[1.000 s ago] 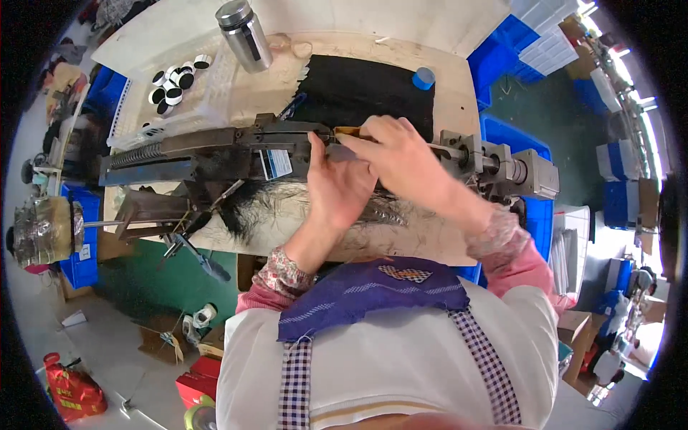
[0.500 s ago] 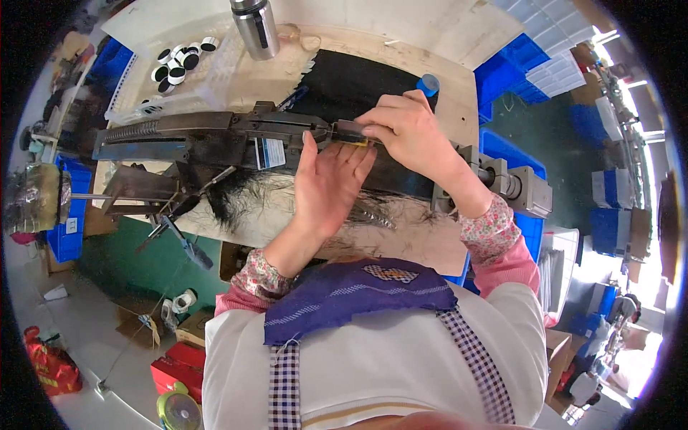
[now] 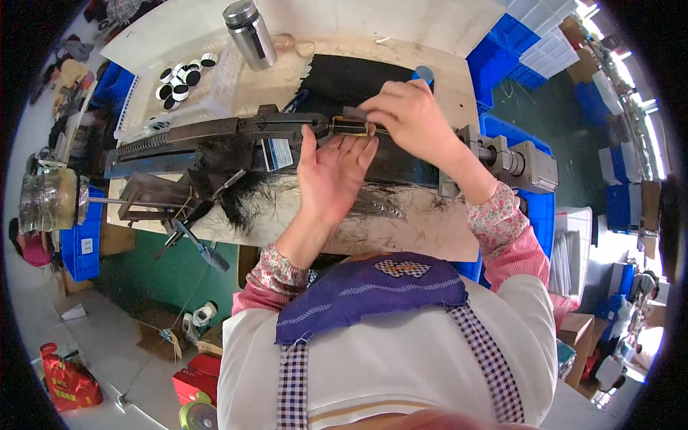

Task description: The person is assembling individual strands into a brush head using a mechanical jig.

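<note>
My open left hand (image 3: 330,176), palm up, lies under the yellow-edged frame (image 3: 350,127), probably steadying it, while my right hand (image 3: 414,118) pinches a dark block (image 3: 353,112).

Your apron bib (image 3: 373,301) is purple with wavy white stitching, your straps (image 3: 292,380) checked, your cuffs (image 3: 494,215) floral; the machine (image 3: 247,129) is dark grey, the mat (image 3: 347,79) black, the tabletop (image 3: 448,229) pale beige.

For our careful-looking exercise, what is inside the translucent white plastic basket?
Short black-and-white cylinders sit clustered inside the translucent white plastic basket. Its bottom directly beneath them is covered, so hidden.
</note>
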